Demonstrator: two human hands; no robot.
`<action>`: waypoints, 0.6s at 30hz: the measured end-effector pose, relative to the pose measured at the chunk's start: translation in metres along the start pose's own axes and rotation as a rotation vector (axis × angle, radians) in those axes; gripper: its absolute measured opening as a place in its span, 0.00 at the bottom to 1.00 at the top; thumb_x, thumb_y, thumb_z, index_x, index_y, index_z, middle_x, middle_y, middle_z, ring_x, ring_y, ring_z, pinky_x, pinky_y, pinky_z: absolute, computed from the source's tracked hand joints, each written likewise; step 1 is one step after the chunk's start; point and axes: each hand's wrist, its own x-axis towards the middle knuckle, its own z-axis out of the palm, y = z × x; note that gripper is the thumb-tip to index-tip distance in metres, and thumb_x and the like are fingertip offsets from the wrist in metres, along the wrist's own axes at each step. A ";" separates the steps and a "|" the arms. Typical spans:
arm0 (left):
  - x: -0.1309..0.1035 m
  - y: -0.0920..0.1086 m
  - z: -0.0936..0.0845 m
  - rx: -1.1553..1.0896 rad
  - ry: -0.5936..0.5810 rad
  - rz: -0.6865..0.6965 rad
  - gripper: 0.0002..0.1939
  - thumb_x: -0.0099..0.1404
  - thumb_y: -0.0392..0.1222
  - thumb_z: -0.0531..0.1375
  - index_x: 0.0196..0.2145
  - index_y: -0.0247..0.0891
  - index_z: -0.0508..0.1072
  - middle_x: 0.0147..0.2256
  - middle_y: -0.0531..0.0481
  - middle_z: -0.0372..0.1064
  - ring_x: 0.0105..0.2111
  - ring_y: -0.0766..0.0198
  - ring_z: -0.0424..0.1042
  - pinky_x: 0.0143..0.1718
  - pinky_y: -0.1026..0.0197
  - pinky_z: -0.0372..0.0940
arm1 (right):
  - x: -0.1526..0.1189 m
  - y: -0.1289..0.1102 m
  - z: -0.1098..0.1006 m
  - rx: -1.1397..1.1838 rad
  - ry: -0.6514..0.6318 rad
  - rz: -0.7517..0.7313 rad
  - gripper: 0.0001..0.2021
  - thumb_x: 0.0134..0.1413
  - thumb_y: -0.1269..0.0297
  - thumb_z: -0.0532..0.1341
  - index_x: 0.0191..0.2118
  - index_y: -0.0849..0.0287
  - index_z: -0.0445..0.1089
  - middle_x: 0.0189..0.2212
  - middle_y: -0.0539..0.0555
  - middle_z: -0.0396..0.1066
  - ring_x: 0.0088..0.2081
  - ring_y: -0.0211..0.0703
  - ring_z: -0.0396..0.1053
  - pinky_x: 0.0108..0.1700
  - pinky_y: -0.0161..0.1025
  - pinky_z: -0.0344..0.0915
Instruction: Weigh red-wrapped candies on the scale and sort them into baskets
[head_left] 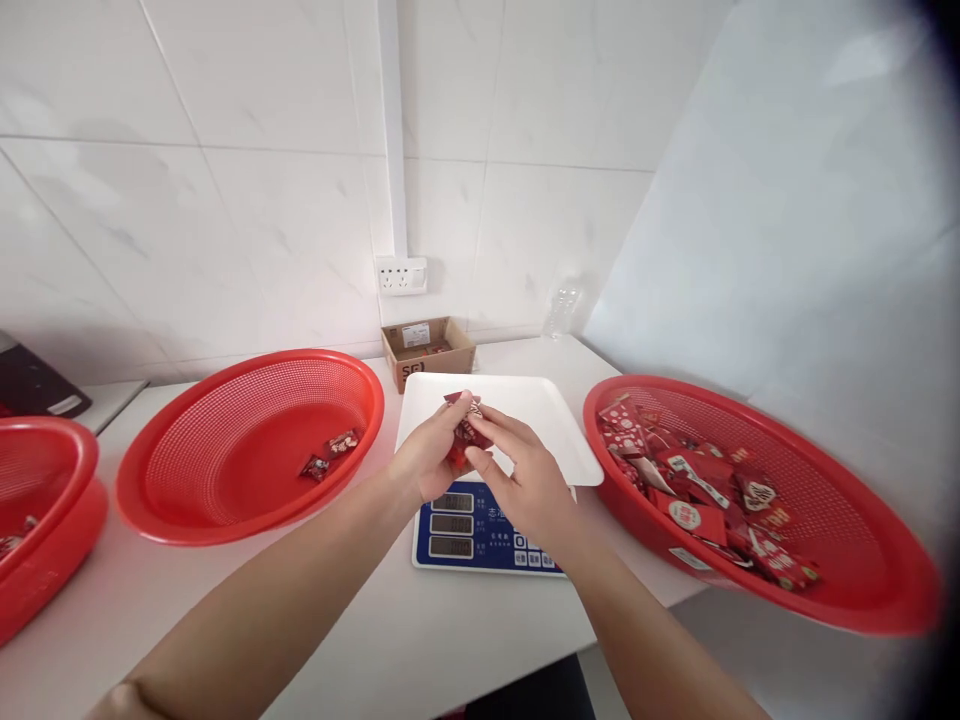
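Observation:
Both of my hands meet over the front of a white weighing tray (525, 410) on a blue digital scale (480, 555). Between them is a small red packet (469, 428) with pale print. My left hand (435, 448) is closed around it, thumb on top. The fingers of my right hand (525, 470) press on its right side. My hands hide part of the packet and the upper part of the scale's panel. To the right, a red basket (847, 490) holds several similar red packets (697, 475).
Left of the scale stands a red basket (247, 480) with two small packets (330, 455) inside. Another red basket (45, 500) is cut off at the left edge. Behind are a cardboard box (435, 365), a clear plastic bottle (562, 308) and a wall socket (402, 275).

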 end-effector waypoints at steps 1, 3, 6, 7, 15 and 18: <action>-0.004 0.003 -0.004 0.054 0.020 0.029 0.12 0.63 0.52 0.56 0.35 0.40 0.69 0.25 0.57 0.64 0.22 0.73 0.66 0.20 0.73 0.61 | -0.002 -0.004 -0.001 -0.001 -0.035 -0.015 0.19 0.59 0.57 0.55 0.54 0.52 0.68 0.58 0.55 0.63 0.59 0.48 0.59 0.59 0.51 0.58; -0.016 0.014 -0.017 0.189 0.065 0.095 0.12 0.63 0.51 0.56 0.34 0.39 0.69 0.24 0.56 0.65 0.21 0.71 0.67 0.18 0.71 0.60 | -0.007 -0.012 -0.007 -0.008 -0.088 -0.025 0.19 0.58 0.56 0.55 0.54 0.50 0.68 0.59 0.54 0.61 0.59 0.48 0.58 0.59 0.51 0.58; -0.038 0.040 -0.046 0.438 0.205 0.210 0.12 0.63 0.52 0.56 0.33 0.40 0.68 0.22 0.55 0.67 0.19 0.69 0.66 0.18 0.69 0.60 | -0.013 -0.014 -0.020 -0.025 -0.105 -0.002 0.18 0.58 0.55 0.55 0.53 0.48 0.68 0.57 0.53 0.63 0.58 0.49 0.60 0.58 0.54 0.60; -0.044 0.049 -0.058 0.529 0.275 0.244 0.13 0.63 0.53 0.56 0.34 0.40 0.68 0.22 0.56 0.66 0.18 0.69 0.66 0.18 0.68 0.59 | -0.015 -0.013 -0.024 -0.028 -0.096 0.014 0.18 0.58 0.55 0.55 0.53 0.48 0.68 0.57 0.53 0.64 0.57 0.50 0.62 0.57 0.54 0.62; -0.040 0.066 -0.145 1.099 0.555 0.225 0.22 0.62 0.58 0.54 0.45 0.40 0.69 0.33 0.47 0.72 0.34 0.55 0.72 0.35 0.54 0.66 | -0.023 0.007 -0.045 -0.057 -0.073 0.106 0.17 0.56 0.53 0.55 0.50 0.49 0.70 0.55 0.55 0.66 0.45 0.49 0.71 0.39 0.46 0.74; -0.029 0.056 -0.158 1.177 0.466 0.195 0.19 0.63 0.50 0.58 0.48 0.38 0.68 0.49 0.44 0.68 0.49 0.53 0.67 0.50 0.45 0.61 | -0.027 0.011 -0.050 -0.095 -0.097 0.154 0.18 0.56 0.51 0.55 0.50 0.48 0.69 0.56 0.55 0.65 0.43 0.49 0.73 0.31 0.43 0.75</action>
